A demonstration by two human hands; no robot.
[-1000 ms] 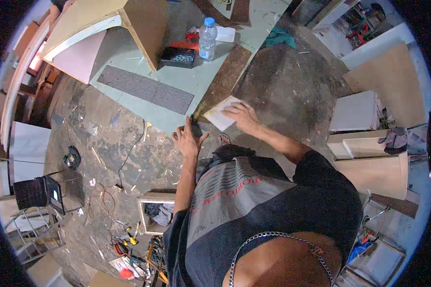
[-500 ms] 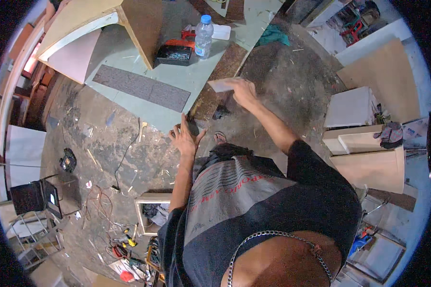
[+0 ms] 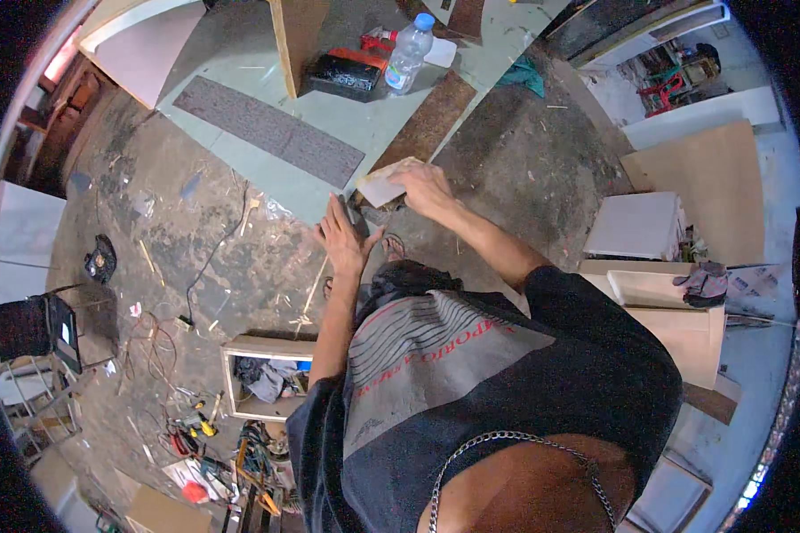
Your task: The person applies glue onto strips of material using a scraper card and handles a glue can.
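At 9 o'clock, near the picture's left rim, a dark folding chair (image 3: 40,329) stands on the stained concrete floor (image 3: 196,240), with a small black round object (image 3: 100,262) lying just above it. A thin cable (image 3: 212,253) trails across the floor toward 7 o'clock, where an open wooden box (image 3: 262,377) holds crumpled cloth and a scatter of hand tools (image 3: 204,435) lies beside it.

Toward 11 o'clock a pale green board (image 3: 329,98) lies flat, carrying a long grey strip (image 3: 271,129), a black case (image 3: 345,78) and, at 12 o'clock, 1 clear plastic bottle (image 3: 409,53) standing upright beside the case.

Just above centre, the left hand (image 3: 342,240) lies flat with fingers spread apart, palm down at the near corner of the green board; it grips nothing that can be seen, though a dark object (image 3: 356,213) sits right by its fingertips. At 1 o'clock from it, the right hand (image 3: 427,188) is closed over the top of a small pale wooden block (image 3: 384,184), fingers clamped on its right end. The block sits at the board's near edge, just beside the left hand's fingertips, next to a brown rusty strip (image 3: 427,124).

At 3 o'clock, white and tan cabinet panels (image 3: 676,258) are stacked, a grey rag (image 3: 707,282) draped on 1.
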